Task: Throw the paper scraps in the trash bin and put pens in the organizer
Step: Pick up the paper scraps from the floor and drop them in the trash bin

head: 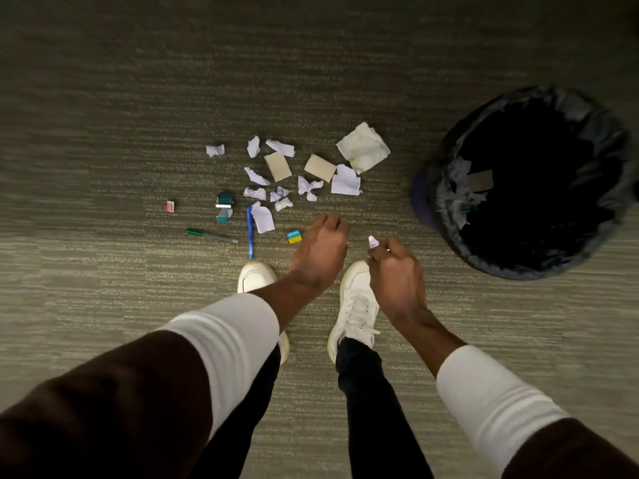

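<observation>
Several white and tan paper scraps (278,166) lie scattered on the carpet ahead of my feet, with a large crumpled sheet (363,147) at their right. A blue pen (250,232) and a green pen (211,235) lie to the left of my shoes. My right hand (394,271) pinches a small white paper scrap (373,241) between its fingertips. My left hand (323,248) hovers low over the carpet with fingers curled; I see nothing in it. The black-lined trash bin (449,198) stands at the right with a few scraps inside. No organizer is in view.
A teal stapler-like object (224,206), a small red eraser (170,206) and a blue-yellow eraser (294,236) lie among the litter. My white shoes (356,305) stand just behind the scraps. Striped grey carpet (138,98) spreads all around.
</observation>
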Available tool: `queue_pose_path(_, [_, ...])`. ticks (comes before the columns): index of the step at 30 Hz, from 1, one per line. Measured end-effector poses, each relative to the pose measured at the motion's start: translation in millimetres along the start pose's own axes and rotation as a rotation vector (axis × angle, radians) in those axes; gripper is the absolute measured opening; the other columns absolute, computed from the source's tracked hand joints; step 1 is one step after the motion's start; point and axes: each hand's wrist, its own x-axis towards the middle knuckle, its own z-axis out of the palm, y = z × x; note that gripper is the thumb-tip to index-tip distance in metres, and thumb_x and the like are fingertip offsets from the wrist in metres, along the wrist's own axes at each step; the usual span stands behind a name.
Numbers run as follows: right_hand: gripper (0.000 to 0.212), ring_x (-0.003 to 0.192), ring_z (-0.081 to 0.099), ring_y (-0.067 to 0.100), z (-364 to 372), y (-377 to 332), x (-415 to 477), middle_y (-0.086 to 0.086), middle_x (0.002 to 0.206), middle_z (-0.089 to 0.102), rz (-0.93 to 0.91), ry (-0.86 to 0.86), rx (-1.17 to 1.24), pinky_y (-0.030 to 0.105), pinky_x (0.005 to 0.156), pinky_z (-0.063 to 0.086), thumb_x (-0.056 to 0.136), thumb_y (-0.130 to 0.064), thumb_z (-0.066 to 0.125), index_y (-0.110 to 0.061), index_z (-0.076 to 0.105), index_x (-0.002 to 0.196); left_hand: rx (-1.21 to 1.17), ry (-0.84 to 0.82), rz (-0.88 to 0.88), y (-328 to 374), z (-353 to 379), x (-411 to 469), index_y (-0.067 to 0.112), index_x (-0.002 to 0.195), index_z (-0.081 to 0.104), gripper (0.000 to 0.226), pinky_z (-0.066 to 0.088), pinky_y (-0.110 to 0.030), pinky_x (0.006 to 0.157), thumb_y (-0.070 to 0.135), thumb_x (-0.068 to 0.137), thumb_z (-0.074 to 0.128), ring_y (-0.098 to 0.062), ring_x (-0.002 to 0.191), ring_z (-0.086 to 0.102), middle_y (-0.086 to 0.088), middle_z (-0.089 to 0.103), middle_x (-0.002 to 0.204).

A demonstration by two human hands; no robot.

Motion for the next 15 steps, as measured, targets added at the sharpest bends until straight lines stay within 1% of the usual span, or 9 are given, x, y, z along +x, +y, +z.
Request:
queue_pose_path(2, [0.018,0.086,0.069,0.034,-31.0,6.8,-5.1,0.013,0.105,0.068,0.055,0.076,0.050,0.038,0.075,0.057,0.095,-0.008,0.068,-0.004,0.075,0.111,-0.012,0.024,0.005,24.2,-20.6,2.0,0.006,0.119,0.066,0.023,0.045,-0.037,0.103,0.007,0.096,0.064,-0.029,0.119,0.055,-0.012,0.062,0.124])
queue_pose_path(3, [0.017,0.083,0.069,0.034,-46.1,11.5,-6.2,0.013,0.102,0.068,0.081,0.116,0.064,0.036,0.074,0.057,0.093,-0.008,0.069,-0.003,0.076,0.107,-0.041,0.034,0.001,37.0,-30.5,3.7,0.006,0.116,0.066,0.021,0.044,-0.038,0.100,0.008,0.095,0.065,-0.031,0.117,0.056,-0.013,0.063,0.122])
queue_pose_path(6, [0.013,0.078,0.072,0.034,-89.5,30.9,-6.2,0.015,0.101,0.071,0.151,0.228,0.115,0.033,0.072,0.058,0.087,-0.007,0.075,-0.003,0.078,0.098,-0.218,0.083,-0.018,78.2,-55.4,11.1,0.005,0.106,0.067,0.017,0.050,-0.041,0.090,0.008,0.091,0.072,-0.031,0.106,0.061,-0.014,0.064,0.113])
queue_pose_path(9, [0.012,0.079,0.073,0.034,-122.4,58.5,-1.4,0.014,0.100,0.073,0.230,0.334,0.201,0.032,0.075,0.057,0.083,-0.006,0.077,-0.006,0.081,0.095,-0.369,0.117,-0.011,119.4,-69.6,23.8,0.006,0.103,0.069,0.017,0.051,-0.035,0.083,0.007,0.088,0.076,-0.027,0.098,0.063,-0.011,0.064,0.108])
queue_pose_path(11, [0.013,0.083,0.073,0.033,-135.2,78.7,4.4,0.013,0.102,0.074,0.304,0.362,0.237,0.029,0.078,0.054,0.084,-0.009,0.076,-0.008,0.082,0.096,-0.409,0.139,0.008,143.1,-72.6,35.9,0.005,0.107,0.069,0.019,0.053,-0.034,0.084,0.005,0.088,0.075,-0.028,0.098,0.065,-0.012,0.065,0.109])
queue_pose_path(13, [0.013,0.087,0.073,0.031,-141.4,97.8,9.8,0.013,0.104,0.075,0.344,0.362,0.248,0.028,0.079,0.053,0.085,-0.011,0.075,-0.009,0.082,0.096,-0.401,0.141,0.015,162.7,-71.6,48.5,0.003,0.113,0.070,0.025,0.055,-0.040,0.090,0.006,0.089,0.074,-0.032,0.102,0.065,-0.015,0.066,0.115])
queue_pose_path(15, [0.015,0.089,0.073,0.032,-143.9,112.2,13.2,0.014,0.104,0.075,0.352,0.341,0.240,0.031,0.082,0.053,0.085,-0.012,0.074,-0.011,0.082,0.097,-0.371,0.147,0.025,178.0,-67.6,60.4,0.002,0.114,0.070,0.025,0.054,-0.043,0.091,0.008,0.090,0.073,-0.035,0.106,0.065,-0.016,0.066,0.118])
